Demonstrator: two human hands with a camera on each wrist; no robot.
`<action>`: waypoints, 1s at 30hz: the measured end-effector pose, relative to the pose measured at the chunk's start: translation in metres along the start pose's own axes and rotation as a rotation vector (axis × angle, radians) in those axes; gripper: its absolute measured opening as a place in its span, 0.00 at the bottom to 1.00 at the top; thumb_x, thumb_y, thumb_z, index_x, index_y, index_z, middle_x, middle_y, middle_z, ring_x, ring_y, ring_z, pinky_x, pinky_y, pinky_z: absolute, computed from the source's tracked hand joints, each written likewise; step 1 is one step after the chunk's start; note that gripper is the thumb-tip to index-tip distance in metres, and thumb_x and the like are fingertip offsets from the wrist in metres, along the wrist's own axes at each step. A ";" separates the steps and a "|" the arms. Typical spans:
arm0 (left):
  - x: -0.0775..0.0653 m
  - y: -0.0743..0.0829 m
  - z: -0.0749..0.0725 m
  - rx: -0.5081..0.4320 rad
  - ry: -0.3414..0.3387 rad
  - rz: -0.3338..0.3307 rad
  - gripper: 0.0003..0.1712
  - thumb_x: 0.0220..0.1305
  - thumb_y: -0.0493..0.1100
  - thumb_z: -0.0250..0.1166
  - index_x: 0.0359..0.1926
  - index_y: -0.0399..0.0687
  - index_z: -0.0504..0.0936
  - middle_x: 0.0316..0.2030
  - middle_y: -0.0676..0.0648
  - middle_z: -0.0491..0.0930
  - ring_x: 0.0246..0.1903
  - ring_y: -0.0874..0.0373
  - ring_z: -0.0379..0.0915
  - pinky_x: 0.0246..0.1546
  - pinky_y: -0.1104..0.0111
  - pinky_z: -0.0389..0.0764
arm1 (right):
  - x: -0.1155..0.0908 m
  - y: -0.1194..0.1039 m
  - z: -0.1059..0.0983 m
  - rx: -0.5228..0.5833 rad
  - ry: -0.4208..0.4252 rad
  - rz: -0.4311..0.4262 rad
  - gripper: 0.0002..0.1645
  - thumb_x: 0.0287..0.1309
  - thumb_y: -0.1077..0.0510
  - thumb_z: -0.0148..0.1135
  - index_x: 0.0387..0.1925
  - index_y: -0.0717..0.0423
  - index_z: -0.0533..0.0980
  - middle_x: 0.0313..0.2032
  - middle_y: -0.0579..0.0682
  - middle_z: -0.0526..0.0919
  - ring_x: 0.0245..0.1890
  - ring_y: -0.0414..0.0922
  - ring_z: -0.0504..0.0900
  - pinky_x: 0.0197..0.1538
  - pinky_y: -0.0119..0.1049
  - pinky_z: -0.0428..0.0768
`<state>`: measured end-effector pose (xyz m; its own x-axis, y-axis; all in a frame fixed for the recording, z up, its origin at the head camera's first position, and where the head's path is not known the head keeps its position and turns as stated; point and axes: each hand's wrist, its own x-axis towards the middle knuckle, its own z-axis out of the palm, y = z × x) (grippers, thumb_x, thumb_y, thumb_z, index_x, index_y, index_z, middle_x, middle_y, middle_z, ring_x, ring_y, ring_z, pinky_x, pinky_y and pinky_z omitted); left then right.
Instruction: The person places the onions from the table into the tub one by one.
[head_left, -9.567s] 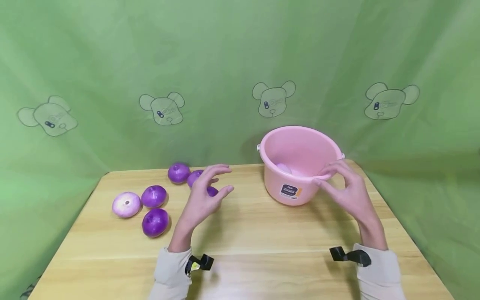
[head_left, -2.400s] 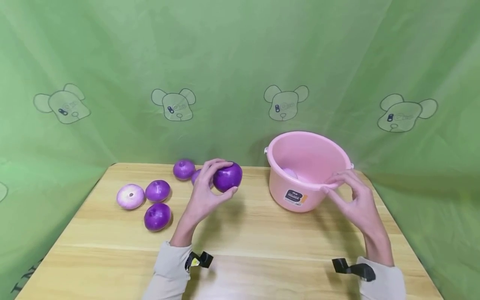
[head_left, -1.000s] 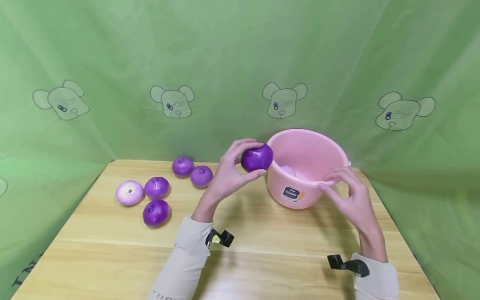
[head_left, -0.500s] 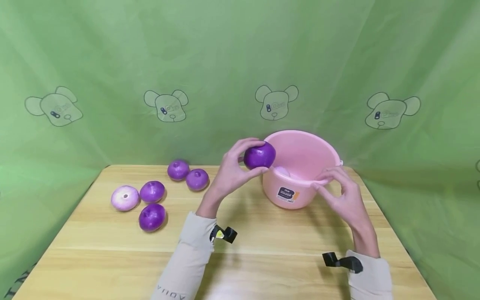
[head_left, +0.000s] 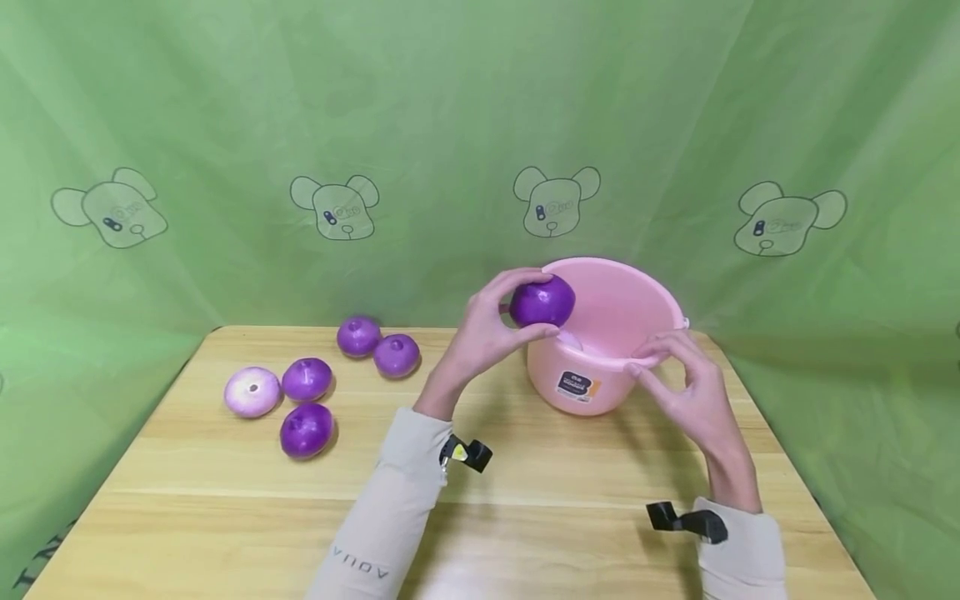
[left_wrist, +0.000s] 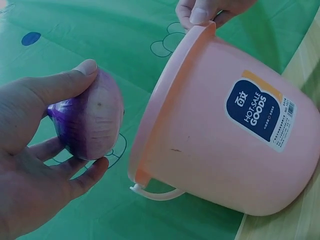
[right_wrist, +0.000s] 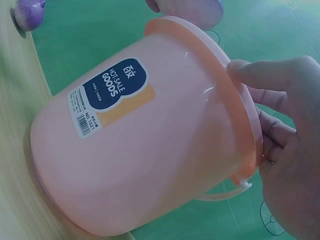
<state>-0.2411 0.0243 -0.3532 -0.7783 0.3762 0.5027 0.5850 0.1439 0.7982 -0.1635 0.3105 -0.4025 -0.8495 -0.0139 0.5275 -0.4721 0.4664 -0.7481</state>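
Note:
My left hand [head_left: 480, 337] grips a purple onion [head_left: 543, 302] between thumb and fingers, raised at the left rim of a pink bucket [head_left: 542, 379]. In the left wrist view the onion [left_wrist: 95, 117] is just outside the bucket's mouth, its pale root side turned toward it. My right hand [head_left: 697, 400] pinches the bucket's near right rim, thumb outside and fingers inside, as the right wrist view shows too. A pale onion [head_left: 570, 340] lies inside the bucket, partly hidden by the wall and my left thumb.
On the table's left side lie a pale onion [head_left: 252, 392] and two purple onions [head_left: 307, 380]. Two more onions [head_left: 397, 356] sit near the back edge. A green curtain [head_left: 450, 125] hangs close behind the wooden table [head_left: 570, 475]. The bucket's white handle [left_wrist: 157, 193] hangs down.
My left hand picked up the purple onion from beside the back pair and carried it right and up to the bucket's rim. My right hand keeps its hold on the rim.

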 end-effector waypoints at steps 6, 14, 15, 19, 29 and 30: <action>0.006 0.000 0.005 -0.009 -0.013 0.013 0.38 0.53 0.42 0.81 0.65 0.51 0.78 0.67 0.50 0.73 0.62 0.56 0.73 0.60 0.63 0.79 | 0.000 0.000 0.000 -0.006 0.004 -0.001 0.15 0.52 0.74 0.73 0.42 0.63 0.82 0.45 0.55 0.81 0.59 0.41 0.72 0.79 0.43 0.51; 0.011 0.000 0.014 -0.037 -0.048 0.008 0.39 0.51 0.41 0.82 0.65 0.51 0.78 0.68 0.48 0.73 0.62 0.55 0.74 0.58 0.69 0.79 | -0.001 0.001 0.000 -0.017 0.002 -0.007 0.15 0.52 0.74 0.74 0.41 0.62 0.82 0.46 0.55 0.81 0.59 0.40 0.72 0.77 0.38 0.54; 0.012 0.000 0.016 -0.035 -0.051 0.010 0.39 0.51 0.41 0.82 0.65 0.50 0.78 0.68 0.47 0.73 0.62 0.54 0.74 0.58 0.69 0.79 | -0.001 0.001 0.000 -0.020 0.003 -0.006 0.15 0.52 0.74 0.74 0.41 0.62 0.82 0.46 0.55 0.81 0.59 0.39 0.72 0.77 0.38 0.54; 0.015 -0.001 0.021 -0.013 -0.055 0.008 0.39 0.50 0.40 0.83 0.65 0.49 0.78 0.68 0.46 0.72 0.62 0.53 0.74 0.58 0.70 0.79 | -0.002 0.003 0.000 -0.026 0.001 0.006 0.13 0.53 0.73 0.74 0.40 0.61 0.82 0.47 0.54 0.81 0.60 0.38 0.71 0.78 0.46 0.54; 0.022 -0.005 0.029 0.020 -0.059 -0.014 0.39 0.50 0.39 0.83 0.64 0.50 0.79 0.68 0.46 0.73 0.62 0.51 0.74 0.60 0.66 0.78 | -0.002 0.001 -0.001 -0.031 -0.001 0.016 0.13 0.54 0.71 0.74 0.40 0.62 0.82 0.48 0.58 0.81 0.61 0.37 0.70 0.78 0.57 0.50; 0.023 -0.006 0.030 0.025 -0.057 -0.009 0.39 0.50 0.39 0.83 0.64 0.50 0.79 0.67 0.46 0.73 0.62 0.51 0.74 0.60 0.66 0.78 | -0.001 0.001 -0.001 -0.031 0.001 0.016 0.13 0.54 0.71 0.74 0.41 0.63 0.82 0.48 0.58 0.81 0.61 0.37 0.70 0.78 0.56 0.50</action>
<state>-0.2555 0.0595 -0.3561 -0.7694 0.4267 0.4754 0.5844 0.1697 0.7935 -0.1624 0.3122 -0.4035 -0.8564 -0.0052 0.5163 -0.4511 0.4941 -0.7432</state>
